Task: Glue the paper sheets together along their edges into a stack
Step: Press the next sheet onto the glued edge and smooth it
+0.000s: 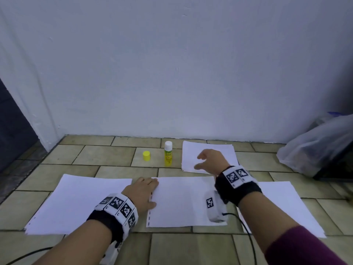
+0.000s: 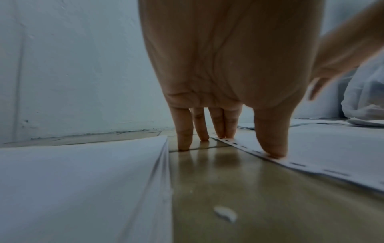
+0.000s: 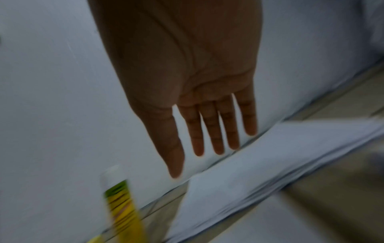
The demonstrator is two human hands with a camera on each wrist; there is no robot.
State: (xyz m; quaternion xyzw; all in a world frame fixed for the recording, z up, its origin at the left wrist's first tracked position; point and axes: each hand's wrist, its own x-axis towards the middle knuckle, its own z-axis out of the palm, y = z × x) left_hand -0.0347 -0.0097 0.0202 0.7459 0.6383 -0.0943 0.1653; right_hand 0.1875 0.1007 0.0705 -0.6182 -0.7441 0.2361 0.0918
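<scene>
- Here, on a tiled floor [image 1: 107, 155] at the foot of a pale wall [image 1: 172, 64], your left hand [image 1: 142, 192] lies flat with straight fingers on the punched left edge of the middle sheet [image 1: 183, 201], gripping nothing.
- In the left wrist view, your thumb [image 2: 272, 139] and two fingertips press that perforated margin, while the other two fingertips rest on bare tile just left of the middle sheet [image 2: 324, 148].
- Your right hand [image 1: 210, 161] hovers beyond the middle sheet's far right corner, above the far paper stack [image 1: 225, 152], fingers spread and relaxed, empty.
- The right wrist view, blurred, shows your right hand [image 3: 193, 98] with straight fingers [image 3: 212, 131] over the far paper stack [image 3: 259, 164], with the glue stick [image 3: 122, 205] to their left.
- The glue stick [image 1: 168, 153] stands upright and uncapped beyond the middle sheet's far edge, just left of the far paper stack.
- Its yellow cap [image 1: 146, 156] sits on the tile farther left of the glue stick, apart from it.
- A thicker paper stack [image 1: 76, 203] lies left of the middle sheet, a strip of tile between them; in the left wrist view that thicker paper stack [image 2: 83, 189] shows many layered edges.
- Another sheet [image 1: 282, 207] lies right of the middle sheet, partly behind your right forearm.
- A clear plastic bag [image 1: 317, 148] slumps well to the right of the middle sheet, against the wall.
</scene>
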